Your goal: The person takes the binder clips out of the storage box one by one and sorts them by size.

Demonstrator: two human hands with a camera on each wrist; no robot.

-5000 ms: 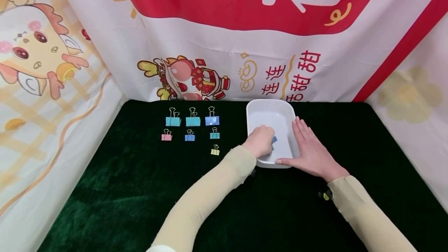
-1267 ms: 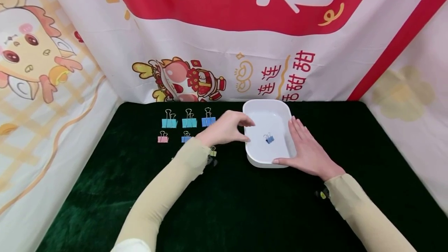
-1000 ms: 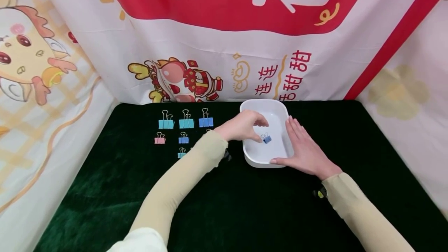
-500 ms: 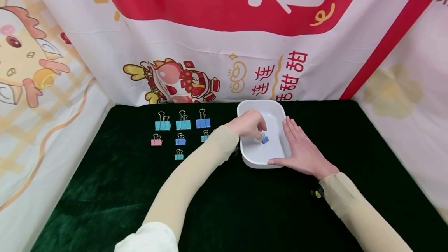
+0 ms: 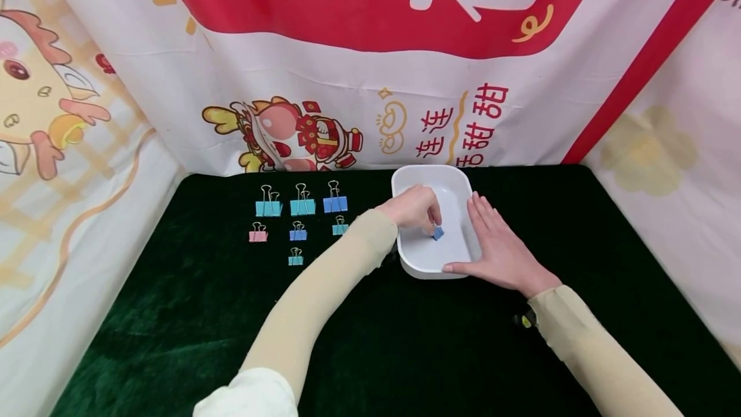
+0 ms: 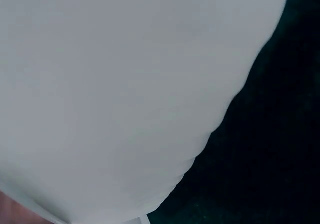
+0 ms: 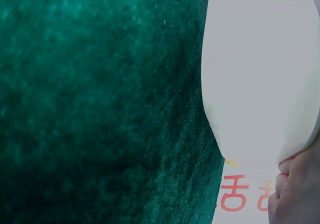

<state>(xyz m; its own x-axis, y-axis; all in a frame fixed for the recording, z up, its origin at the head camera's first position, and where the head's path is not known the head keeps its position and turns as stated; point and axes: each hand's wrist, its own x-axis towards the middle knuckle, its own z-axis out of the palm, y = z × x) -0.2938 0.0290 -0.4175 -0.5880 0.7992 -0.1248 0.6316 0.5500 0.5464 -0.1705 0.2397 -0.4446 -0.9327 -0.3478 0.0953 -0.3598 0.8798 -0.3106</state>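
Note:
In the head view, my left hand reaches into a white plastic tray and pinches a small blue binder clip with thumb and fingertips, low over the tray floor. The fingers partly cover the clip. My right hand lies along the tray's right side and near corner, fingers straight, thumb on the near rim. Binder clips stand in rows left of the tray: large teal and blue ones behind, smaller ones in front, including a pink clip and a small teal clip.
A dark green velvet cloth covers the table. A printed white and red curtain hangs right behind the tray. My left sleeve crosses the cloth in front of the clip rows, hiding part of them. Sleeve cloth fills much of the left wrist view.
A small teal clip now stands in the front row. My left hand has come back from the clip rows into the tray and taken hold of the blue clip. My right hand stays on the tray.

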